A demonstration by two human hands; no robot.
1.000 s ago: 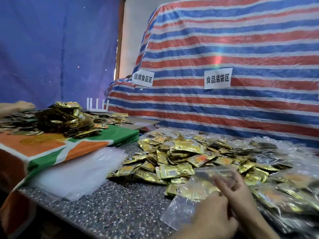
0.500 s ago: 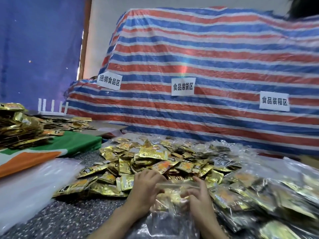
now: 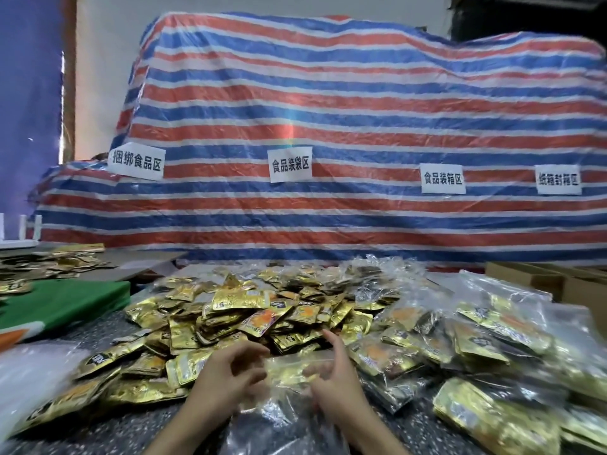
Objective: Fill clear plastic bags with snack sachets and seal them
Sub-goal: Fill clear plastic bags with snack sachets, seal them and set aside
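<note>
- Far left of the left hand: a soft, milky stack of empty plastic bags lies on the speckled grey stone table. A green and orange cloth is spread beyond it.
- Just beyond and left of both hands: a loose heap of flat, crinkled gold foil sachets, each rectangular and shiny.
- Left hand: its fingers are curled at the upper left edge of the bag. Blur hides whether they pinch it — I cannot tell.
- Between the hands: the clear bag, thin and wrinkled, with gold sachets showing through its upper part. Its lower part sags onto the table.
- Right hand: loose, with the fingers nearly straight and the index finger raised, resting against the bag's right side.
- Right of the right hand: filled bags — glossy, lumpy and overlapping.
- Far beyond the hands: a red, white and blue striped tarp with white paper labels.
</note>
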